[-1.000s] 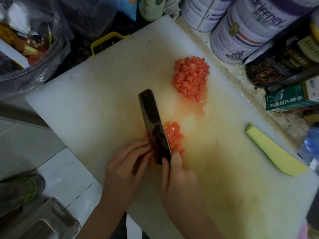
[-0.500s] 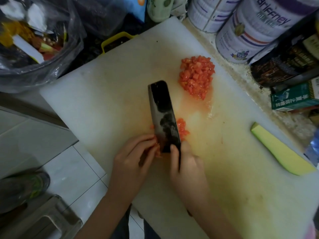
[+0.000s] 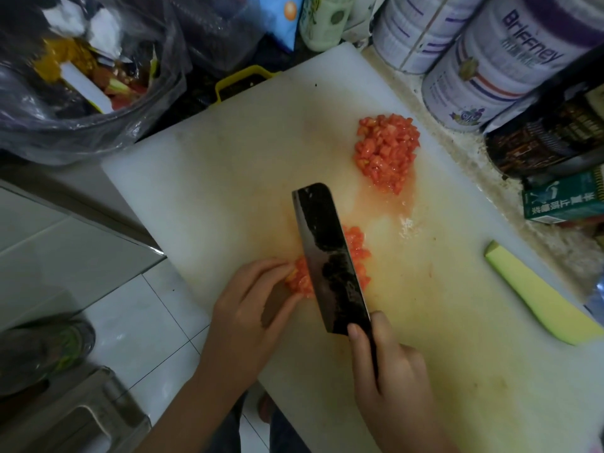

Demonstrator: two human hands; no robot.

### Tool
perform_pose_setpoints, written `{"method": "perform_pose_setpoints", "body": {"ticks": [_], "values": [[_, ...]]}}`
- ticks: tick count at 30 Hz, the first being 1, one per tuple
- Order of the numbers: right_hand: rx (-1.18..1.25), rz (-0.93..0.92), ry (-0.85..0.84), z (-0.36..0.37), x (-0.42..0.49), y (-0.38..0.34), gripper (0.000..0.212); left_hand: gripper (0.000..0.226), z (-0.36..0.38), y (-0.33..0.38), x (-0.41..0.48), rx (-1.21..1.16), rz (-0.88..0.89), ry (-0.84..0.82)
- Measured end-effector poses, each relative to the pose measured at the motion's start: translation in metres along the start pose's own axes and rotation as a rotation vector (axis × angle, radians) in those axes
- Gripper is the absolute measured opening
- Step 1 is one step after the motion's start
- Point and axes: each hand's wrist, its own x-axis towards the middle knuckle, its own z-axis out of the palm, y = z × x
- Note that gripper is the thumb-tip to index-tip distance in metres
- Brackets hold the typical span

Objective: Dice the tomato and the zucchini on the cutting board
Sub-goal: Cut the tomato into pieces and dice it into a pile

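Firmly wrapped the right hand (image 3: 392, 364) round the handle of the cleaver (image 3: 330, 256), dark blade across a small heap of half-cut tomato (image 3: 358, 246) near the middle of the cutting board (image 3: 228, 165). Pinched that heap's near edge with the curled fingertips of the left hand (image 3: 251, 308). Had a bigger pile of diced tomato (image 3: 387, 152) farther back and the zucchini wedge (image 3: 536, 295) well apart at the board's right edge. Saw yellow, red and white scraps inside the clear plastic bag (image 3: 98, 125); could not tell the contents of the two tins (image 3: 496, 70).
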Motion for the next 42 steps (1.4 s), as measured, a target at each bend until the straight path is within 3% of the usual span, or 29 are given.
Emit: {"method": "perform_pose_setpoints", "body": {"ticks": [3,10,14,17,24,30,34,42], "values": [[-0.003,-0.018,-0.003,0.003,-0.002,-0.003,0.023,0.033,0.002,-0.002,-0.001,0.031,0.050,0.017],[-0.161,-0.079,0.025,0.014,-0.004,-0.013,0.042,0.029,0.005,-0.002,0.002,0.050,0.106,0.036],[-0.212,-0.008,-0.034,0.021,0.006,-0.021,0.029,0.027,0.002,-0.004,0.007,0.015,0.084,0.024],[-0.152,0.027,-0.037,0.020,0.025,-0.019,0.014,0.026,0.002,-0.004,0.008,0.005,0.083,0.003],[0.091,0.116,-0.063,0.020,0.017,-0.006,0.037,0.020,0.003,-0.004,0.009,-0.012,0.053,0.006],[0.080,0.096,0.018,0.011,-0.004,-0.004,0.025,0.024,-0.002,-0.004,0.011,-0.028,0.038,-0.016],[0.085,0.047,-0.011,0.007,-0.003,-0.005,0.037,0.028,-0.006,-0.003,0.007,-0.039,0.014,-0.021],[-0.001,-0.044,0.018,0.011,0.000,-0.017,0.020,0.022,-0.005,-0.008,0.010,0.024,0.107,0.013]]}}
